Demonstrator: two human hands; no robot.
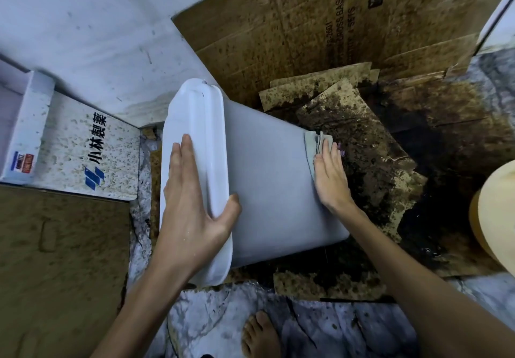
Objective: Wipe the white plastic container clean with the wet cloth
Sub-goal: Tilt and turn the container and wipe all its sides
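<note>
Flattened brown cardboard sheets [320,37], heavily stained with dark blotches, cover the upper right of the floor and lean against a scuffed white wall [97,23]. Another plain brown cardboard sheet [61,268] lies at the lower left, and beside it a speckled white printed box [92,148] with dark characters and a blue logo. Grey marbled floor [348,329] shows at the bottom, where a bare foot [260,335] stands.

The white plastic container [267,184], tall and rectangular, lies tipped on its side in the middle, its wide rim toward the left and its base over the stained cardboard. A pale yellow rounded object [496,212] sits at the right edge.

The left hand [192,204] grips the container's rim, fingers laid straight over the lip and the thumb hooked round its near edge. The right hand [331,173] presses flat, fingers together, on a small grey-green wet cloth [313,141] against the container's side near the base.
</note>
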